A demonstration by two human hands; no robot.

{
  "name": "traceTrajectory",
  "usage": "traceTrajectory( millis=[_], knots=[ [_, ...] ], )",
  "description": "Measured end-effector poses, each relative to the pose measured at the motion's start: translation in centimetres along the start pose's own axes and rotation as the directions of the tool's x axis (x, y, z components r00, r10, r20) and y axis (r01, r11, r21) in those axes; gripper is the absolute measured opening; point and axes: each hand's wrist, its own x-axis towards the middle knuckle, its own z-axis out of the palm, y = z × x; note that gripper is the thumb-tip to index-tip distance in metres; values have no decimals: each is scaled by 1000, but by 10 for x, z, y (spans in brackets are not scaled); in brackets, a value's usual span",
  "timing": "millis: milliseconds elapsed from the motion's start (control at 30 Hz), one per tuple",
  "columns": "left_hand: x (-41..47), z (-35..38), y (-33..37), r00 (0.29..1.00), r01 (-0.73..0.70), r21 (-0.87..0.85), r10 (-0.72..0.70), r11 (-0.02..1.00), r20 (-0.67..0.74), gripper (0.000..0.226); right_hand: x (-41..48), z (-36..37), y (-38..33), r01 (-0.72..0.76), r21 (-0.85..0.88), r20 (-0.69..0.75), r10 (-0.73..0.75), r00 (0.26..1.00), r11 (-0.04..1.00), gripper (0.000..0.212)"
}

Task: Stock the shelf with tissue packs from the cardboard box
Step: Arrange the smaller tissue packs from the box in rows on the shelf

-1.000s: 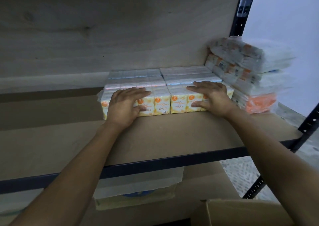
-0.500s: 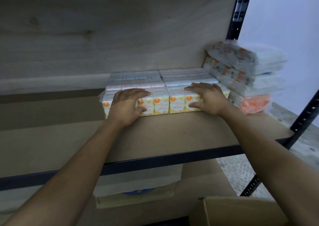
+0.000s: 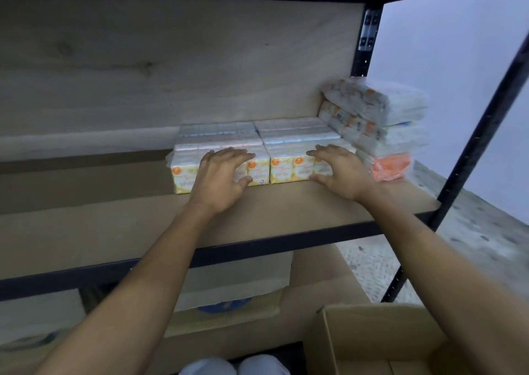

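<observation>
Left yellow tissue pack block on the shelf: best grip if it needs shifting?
Take the left tissue block by its two short ends, coming from the open shelf front. It is wide and low, its right end butts the right block, so slide it left first.

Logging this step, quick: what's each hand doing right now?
Left hand: open, fingers spread over the left tissue pack.
Right hand: open, against the right tissue pack.

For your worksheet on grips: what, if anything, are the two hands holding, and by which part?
Nothing is lifted. The left hand and right hand lie spread over the top front edge of the tissue packs on the shelf, not gripping them.
</observation>
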Motion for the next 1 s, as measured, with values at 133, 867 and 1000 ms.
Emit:
traceTrajectory(
  millis=[133, 867, 1000],
  knots=[
    [-25, -1, 34, 1000, 0, -69, 1, 998, 24, 44, -38, -14, -16, -34, 71, 0, 34, 999, 997, 51],
    [-194, 140, 242, 909, -29, -402, 191, 915, 369, 36, -346, 36, 60, -643, 70, 277, 605, 747, 762, 42],
    [-219, 183, 256, 812, 40, -348, 172, 937, 557, 41, -386, 69, 86, -726, 13, 429, 652, 625, 687, 47]
  ],
)
